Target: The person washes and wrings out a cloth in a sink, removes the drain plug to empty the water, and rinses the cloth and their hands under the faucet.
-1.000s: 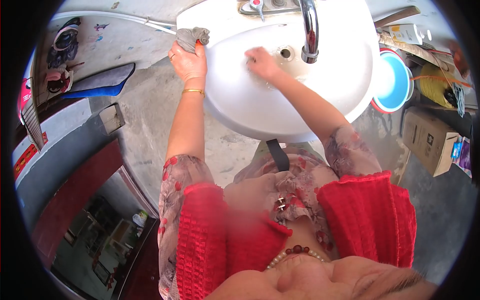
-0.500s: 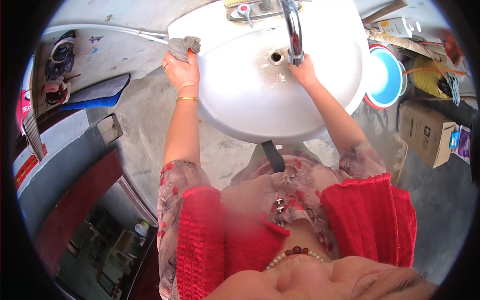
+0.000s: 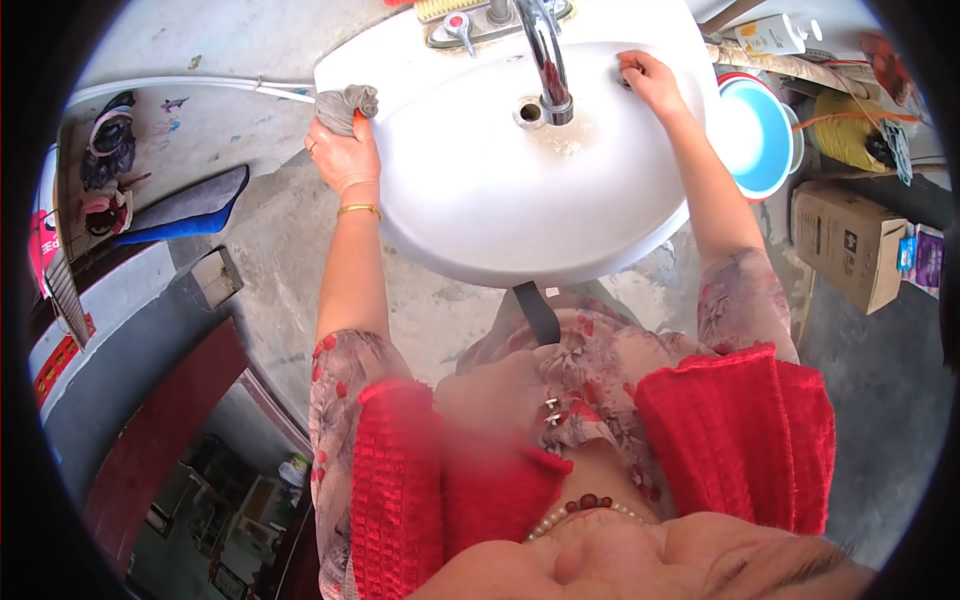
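My left hand (image 3: 345,158) is closed round a bunched grey cloth (image 3: 345,106) at the left rim of the white washbasin (image 3: 470,235). At the right rear of the bowl is my right hand (image 3: 652,84), its fingers curled against the inner wall. A small dark patch shows by its fingertips; whether they pinch anything is hidden. Between the hands, the chrome tap spout (image 3: 548,65) hangs over the bowl. Beside its tip lies the open drain hole (image 3: 529,113), with small wet specks near it.
A tap handle (image 3: 457,24) with a red cap and a yellowish brush (image 3: 446,9) are at the basin's back. To the right stand a blue basin (image 3: 755,140), a pump bottle (image 3: 772,36) and a cardboard box (image 3: 848,243). A white pipe (image 3: 190,84) runs along the left wall.
My right hand has left the spout's tip and moved right and back to the bowl's rear wall. My left hand keeps the cloth at the rim. The view has shifted slightly.
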`<action>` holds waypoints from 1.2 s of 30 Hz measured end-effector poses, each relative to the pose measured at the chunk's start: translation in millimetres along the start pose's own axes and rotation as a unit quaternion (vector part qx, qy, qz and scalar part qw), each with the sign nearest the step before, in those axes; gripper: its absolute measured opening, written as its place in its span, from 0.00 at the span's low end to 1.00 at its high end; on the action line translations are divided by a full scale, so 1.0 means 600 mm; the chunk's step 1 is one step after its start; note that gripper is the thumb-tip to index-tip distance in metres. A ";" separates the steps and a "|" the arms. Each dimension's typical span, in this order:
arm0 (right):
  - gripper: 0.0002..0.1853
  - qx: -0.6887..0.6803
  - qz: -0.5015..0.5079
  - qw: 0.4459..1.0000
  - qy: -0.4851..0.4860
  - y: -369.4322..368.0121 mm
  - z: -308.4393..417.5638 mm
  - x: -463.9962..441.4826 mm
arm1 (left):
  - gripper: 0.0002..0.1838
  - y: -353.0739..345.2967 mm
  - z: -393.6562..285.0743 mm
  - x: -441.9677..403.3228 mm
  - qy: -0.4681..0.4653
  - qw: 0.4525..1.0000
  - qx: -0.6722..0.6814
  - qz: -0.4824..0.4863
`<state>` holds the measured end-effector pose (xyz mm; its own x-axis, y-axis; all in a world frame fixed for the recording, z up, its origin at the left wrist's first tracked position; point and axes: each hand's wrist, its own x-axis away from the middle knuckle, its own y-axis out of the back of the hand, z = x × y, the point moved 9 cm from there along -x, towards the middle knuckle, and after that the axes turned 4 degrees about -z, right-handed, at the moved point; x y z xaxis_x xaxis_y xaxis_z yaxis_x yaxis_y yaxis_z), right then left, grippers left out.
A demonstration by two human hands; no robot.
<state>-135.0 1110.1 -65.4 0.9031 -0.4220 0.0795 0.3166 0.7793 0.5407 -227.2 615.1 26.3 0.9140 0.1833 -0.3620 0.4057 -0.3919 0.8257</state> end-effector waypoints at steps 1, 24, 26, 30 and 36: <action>0.18 0.026 0.033 0.999 -0.016 0.006 -0.004 0.018 | 0.36 -0.002 0.002 0.000 0.009 1.000 0.000 0.008; 0.21 -0.177 -0.010 0.977 -0.118 -0.226 -0.053 0.073 | 0.36 0.008 -0.004 -0.001 0.022 1.000 -0.007 0.008; 0.20 -0.118 -0.061 0.979 -0.152 -0.170 -0.072 0.055 | 0.36 0.007 -0.003 0.001 0.012 1.000 -0.003 0.002; 0.18 -0.195 -0.060 0.974 -0.099 -0.208 -0.036 0.063 | 0.36 0.004 0.001 0.000 0.005 1.000 -0.008 -0.009; 0.17 -0.158 0.169 0.965 -0.124 -0.305 0.077 0.146 | 0.36 0.005 0.000 0.000 0.021 1.000 -0.004 0.005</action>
<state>-127.2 909.1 -118.7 0.8853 -0.1862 0.4261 0.1240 0.9777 0.1696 -225.8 613.9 28.5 0.9169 0.2170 -0.3349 0.3957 -0.3861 0.8333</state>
